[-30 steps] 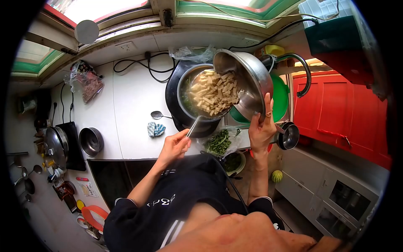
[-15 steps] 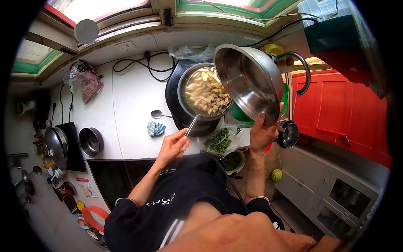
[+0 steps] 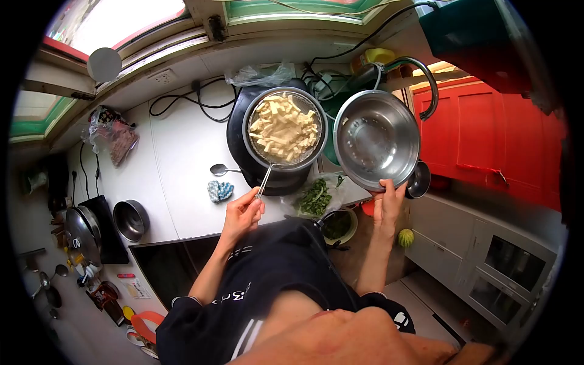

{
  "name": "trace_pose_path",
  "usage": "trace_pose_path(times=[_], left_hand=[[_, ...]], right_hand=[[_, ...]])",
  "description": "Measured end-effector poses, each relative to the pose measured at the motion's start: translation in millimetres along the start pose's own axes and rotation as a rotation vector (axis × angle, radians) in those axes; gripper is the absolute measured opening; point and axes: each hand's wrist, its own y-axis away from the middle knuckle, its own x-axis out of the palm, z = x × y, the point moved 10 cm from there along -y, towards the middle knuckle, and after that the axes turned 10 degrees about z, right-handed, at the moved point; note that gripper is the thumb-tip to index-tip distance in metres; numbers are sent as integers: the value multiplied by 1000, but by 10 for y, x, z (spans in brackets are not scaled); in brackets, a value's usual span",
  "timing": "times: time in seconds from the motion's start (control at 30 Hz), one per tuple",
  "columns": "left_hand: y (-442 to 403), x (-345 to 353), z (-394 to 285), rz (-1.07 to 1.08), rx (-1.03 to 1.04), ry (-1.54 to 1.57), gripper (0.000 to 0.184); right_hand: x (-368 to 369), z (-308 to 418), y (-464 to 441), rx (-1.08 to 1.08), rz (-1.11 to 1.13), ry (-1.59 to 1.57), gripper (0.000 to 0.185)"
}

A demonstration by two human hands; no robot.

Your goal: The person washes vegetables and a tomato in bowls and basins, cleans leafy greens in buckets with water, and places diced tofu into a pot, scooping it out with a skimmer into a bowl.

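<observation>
My left hand (image 3: pixel 241 214) is closed on the thin metal handle of a wire strainer (image 3: pixel 266 181). The strainer's mesh sits at the mouth of a pot (image 3: pixel 248 146), loaded with pale yellow cut strips (image 3: pixel 285 126); their exact kind I cannot tell. The pot stands on a black cooker (image 3: pixel 237 125). To the right, my right hand (image 3: pixel 388 210) grips the near rim of a steel basin (image 3: pixel 371 140), whose inside faces me, wet, with a few small bits in it. A bag of green leaves (image 3: pixel 314 198) lies near the cooker's front right.
A spoon (image 3: pixel 219 170) and a blue-white cloth (image 3: pixel 220 191) lie left of the cooker. Farther left are an empty metal pot (image 3: pixel 131 220) and a bagged item (image 3: pixel 123 143). Behind the basin arches a dark faucet (image 3: pixel 431 85). A bowl of greens (image 3: pixel 337 226) sits below the counter edge.
The basin has swung away from over the pot, rightward and lower, its inside turned toward me. The strips now sit raised in the strainer, where before they lay in liquid.
</observation>
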Motion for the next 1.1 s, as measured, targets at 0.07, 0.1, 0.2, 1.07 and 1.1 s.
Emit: trace_pose_path(times=[0.07, 0.1, 0.2, 1.07, 1.1], left_hand=[[22, -9, -36, -11, 2, -18, 42], [40, -8, -63, -15, 1, -15, 41], [115, -16, -131, -45, 12, -71, 39], [287, 302, -538, -195, 75, -170, 39], [284, 304, -542, -199, 79, -167, 39]], right_hand=[[-334, 5, -53, 0, -46, 62, 68], [-532, 7, -87, 0, -73, 92, 65], [-913, 71, -255, 7, -146, 107, 64], [-1618, -939, -2398, -184, -414, 1123, 94], [-1613, -989, -2394, -148, -423, 1097, 94]])
